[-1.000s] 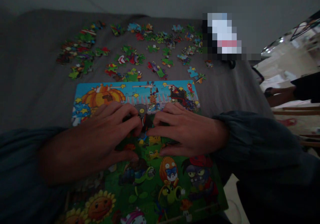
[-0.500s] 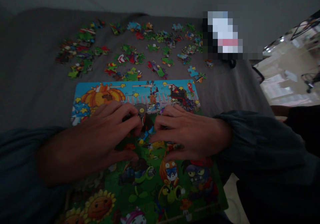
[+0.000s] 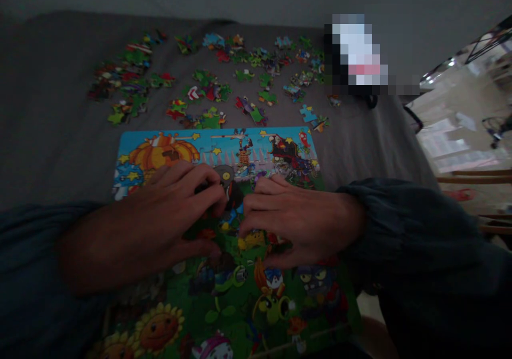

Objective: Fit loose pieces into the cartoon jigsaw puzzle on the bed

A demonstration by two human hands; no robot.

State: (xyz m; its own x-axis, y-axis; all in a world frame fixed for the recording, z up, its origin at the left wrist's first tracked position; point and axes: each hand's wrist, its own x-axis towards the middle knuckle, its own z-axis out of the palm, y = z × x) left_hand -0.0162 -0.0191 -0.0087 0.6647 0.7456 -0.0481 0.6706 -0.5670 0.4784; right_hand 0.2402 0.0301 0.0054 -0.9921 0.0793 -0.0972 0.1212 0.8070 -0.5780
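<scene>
A cartoon jigsaw puzzle (image 3: 216, 311) in its tray lies in front of me, with a pumpkin, sunflowers and grey-faced figures on it. Over its left middle rests my left hand (image 3: 180, 209), fingers bent downward and thumb apart from them. My right hand (image 3: 284, 217) touches the right middle with curled fingertips, its thumb also held away. Neither hand shows a piece between thumb and fingers. Between the hands a grey-headed figure (image 3: 226, 176) is visible on the picture. The palms hide parts of the puzzle beneath them.
Several loose puzzle pieces (image 3: 212, 89) are scattered beyond the puzzle on a grey cloth (image 3: 64, 113). A pixelated object with a dark edge (image 3: 354, 55) lies at the back right. Past the cloth's right edge, a bright floor (image 3: 452, 140) and wooden bars (image 3: 476, 180) show.
My right hand has shifted slightly down and left over the puzzle, its thumb now covering part of the orange figure. The left hand has hardly moved. Wooden bars now show at right.
</scene>
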